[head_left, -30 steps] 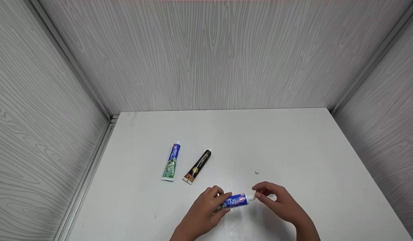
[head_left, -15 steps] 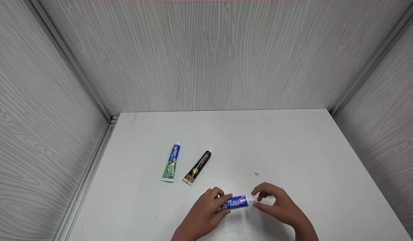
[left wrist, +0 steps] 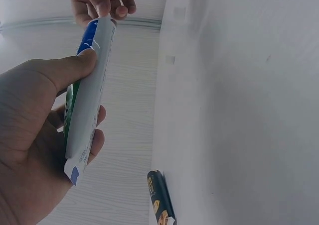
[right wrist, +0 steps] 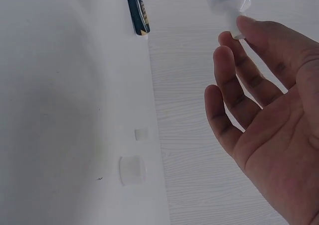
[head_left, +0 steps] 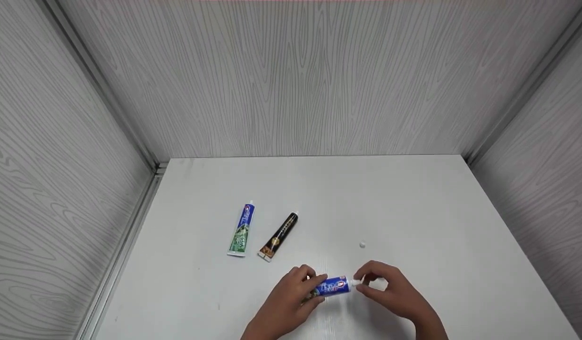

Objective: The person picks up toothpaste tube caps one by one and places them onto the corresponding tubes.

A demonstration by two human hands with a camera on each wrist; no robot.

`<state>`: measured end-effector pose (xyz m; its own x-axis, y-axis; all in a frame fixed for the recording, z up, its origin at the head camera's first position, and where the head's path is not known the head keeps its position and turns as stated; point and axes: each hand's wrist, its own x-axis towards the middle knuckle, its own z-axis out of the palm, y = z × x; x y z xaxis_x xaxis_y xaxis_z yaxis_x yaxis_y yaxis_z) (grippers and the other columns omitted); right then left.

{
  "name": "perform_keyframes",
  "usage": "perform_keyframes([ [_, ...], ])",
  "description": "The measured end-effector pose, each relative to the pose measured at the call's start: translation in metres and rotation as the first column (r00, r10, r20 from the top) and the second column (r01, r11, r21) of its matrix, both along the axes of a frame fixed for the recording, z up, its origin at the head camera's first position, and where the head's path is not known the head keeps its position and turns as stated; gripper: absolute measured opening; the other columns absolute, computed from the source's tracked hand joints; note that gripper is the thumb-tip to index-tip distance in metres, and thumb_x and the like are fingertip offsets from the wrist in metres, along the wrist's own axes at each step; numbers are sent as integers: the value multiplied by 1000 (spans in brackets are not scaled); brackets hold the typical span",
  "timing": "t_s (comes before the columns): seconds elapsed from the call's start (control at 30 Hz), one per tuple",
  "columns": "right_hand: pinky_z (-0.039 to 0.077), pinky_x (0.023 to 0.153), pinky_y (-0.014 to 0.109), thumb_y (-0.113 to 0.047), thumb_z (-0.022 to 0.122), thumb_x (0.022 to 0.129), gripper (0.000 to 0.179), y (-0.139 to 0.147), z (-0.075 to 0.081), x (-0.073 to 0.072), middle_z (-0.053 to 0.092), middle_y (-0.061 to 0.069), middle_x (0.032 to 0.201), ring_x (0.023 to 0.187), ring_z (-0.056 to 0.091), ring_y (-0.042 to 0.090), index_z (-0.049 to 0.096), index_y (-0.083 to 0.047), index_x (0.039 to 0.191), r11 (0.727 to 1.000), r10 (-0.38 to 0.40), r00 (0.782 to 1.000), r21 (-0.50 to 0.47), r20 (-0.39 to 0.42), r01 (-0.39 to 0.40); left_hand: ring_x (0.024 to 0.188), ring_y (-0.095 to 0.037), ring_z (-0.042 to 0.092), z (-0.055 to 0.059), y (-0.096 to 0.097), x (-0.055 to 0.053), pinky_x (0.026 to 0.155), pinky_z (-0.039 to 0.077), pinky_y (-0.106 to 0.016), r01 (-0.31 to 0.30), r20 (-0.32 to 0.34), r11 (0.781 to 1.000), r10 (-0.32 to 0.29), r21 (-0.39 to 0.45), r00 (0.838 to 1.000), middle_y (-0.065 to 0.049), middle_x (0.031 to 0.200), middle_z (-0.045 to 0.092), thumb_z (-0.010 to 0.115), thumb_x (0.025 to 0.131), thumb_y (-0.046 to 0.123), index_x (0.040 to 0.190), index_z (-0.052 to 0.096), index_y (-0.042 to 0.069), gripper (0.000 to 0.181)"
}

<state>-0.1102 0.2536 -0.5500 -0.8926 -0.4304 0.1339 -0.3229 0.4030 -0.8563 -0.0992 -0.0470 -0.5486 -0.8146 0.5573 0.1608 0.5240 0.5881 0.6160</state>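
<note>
A blue and green toothpaste tube [head_left: 333, 285] is held slightly above the table, its nozzle end toward the right. My left hand [head_left: 288, 300] grips its body, thumb on one side and fingers on the other. In the left wrist view the tube's pale back [left wrist: 92, 95] faces the camera. Thumb and index finger of my right hand [head_left: 387, 288] pinch the white tip [right wrist: 233, 25] at the tube's end; whether that is a cap or the bare nozzle is hard to tell. The other right fingers are loosely bent and hold nothing.
A second blue and green toothpaste tube [head_left: 241, 230] and a black tube [head_left: 278, 236] lie at left on the white table [head_left: 413, 203]. A small white cap [head_left: 362, 244] lies beyond my right hand. Grey wood-grain panels [head_left: 291, 85] enclose the back and sides.
My right fingers, slightly apart around the tube's tip half a second ago, have closed in on it. The left hand and the tube have barely shifted.
</note>
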Motion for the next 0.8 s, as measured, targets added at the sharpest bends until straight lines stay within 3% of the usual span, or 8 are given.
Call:
perform_keyframes([
  [0.27, 59, 85, 30, -25, 76, 100, 17, 1, 0, 0, 76, -5, 107, 93, 68, 12, 77, -15, 113, 1000, -16, 999, 4, 49, 16, 103, -5, 51, 0, -1, 1, 93, 53, -26, -3, 10, 1000, 3, 5, 1000, 7, 118, 62, 71, 103, 37, 144, 68, 23, 43],
  [0.53, 58, 88, 31, -27, 72, 103, 12, 0, -2, -2, 77, -6, 106, 95, 70, 11, 77, -20, 111, 1000, -21, 998, 3, 55, 20, 101, -5, 51, 0, 0, 0, 91, 53, -26, 4, 7, 1000, -4, 13, 1000, 6, 117, 63, 72, 103, 36, 142, 70, 22, 42],
  [0.8, 56, 87, 31, -29, 67, 106, 10, 0, -3, -3, 77, -5, 103, 95, 68, 10, 76, -25, 106, 1000, -28, 993, 13, 112, 27, 100, -4, 51, 1, 0, 0, 90, 52, -24, 13, 9, 999, -13, 35, 1000, 6, 116, 63, 71, 103, 36, 142, 70, 21, 42],
])
